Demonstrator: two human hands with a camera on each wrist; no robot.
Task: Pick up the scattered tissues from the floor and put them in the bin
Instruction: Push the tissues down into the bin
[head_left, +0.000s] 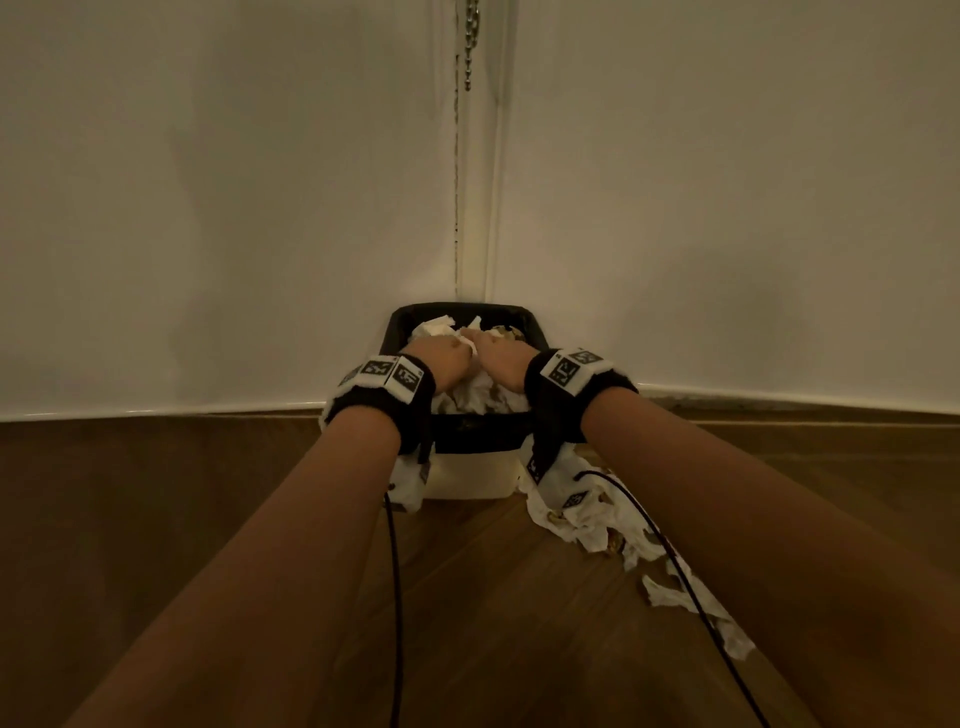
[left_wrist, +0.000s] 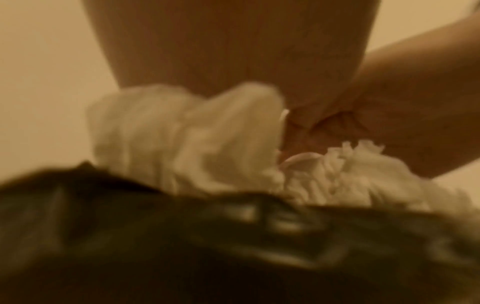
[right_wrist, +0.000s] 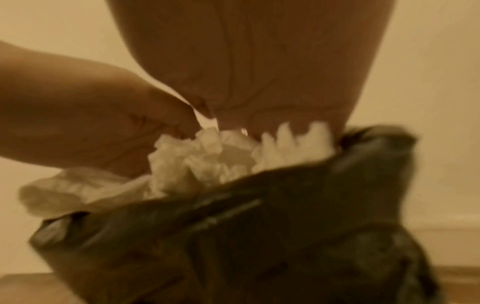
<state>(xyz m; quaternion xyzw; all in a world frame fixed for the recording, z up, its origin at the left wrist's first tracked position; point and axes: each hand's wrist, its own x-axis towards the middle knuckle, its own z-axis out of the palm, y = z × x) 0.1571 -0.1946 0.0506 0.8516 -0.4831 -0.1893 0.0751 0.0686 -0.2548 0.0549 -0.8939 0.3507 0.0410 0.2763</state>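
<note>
Tissues (head_left: 470, 389) are heaped to the rim of the bin (head_left: 480, 434), which stands in the corner at twelve o'clock from me, and I judge this the depositing step: my left hand (head_left: 441, 358) and right hand (head_left: 501, 358) are side by side over the opening, knuckles nearly touching, fingers curled down into the crumpled paper as if stuffing it in. Whether each hand pinches a wad or only presses, I cannot tell for sure; the wrist views are blurred. More loose tissues (head_left: 613, 525) trail over the floor (head_left: 467, 597) from the bin's foot toward five o'clock, under my right forearm. Next I should let go and reach back for those.
</note>
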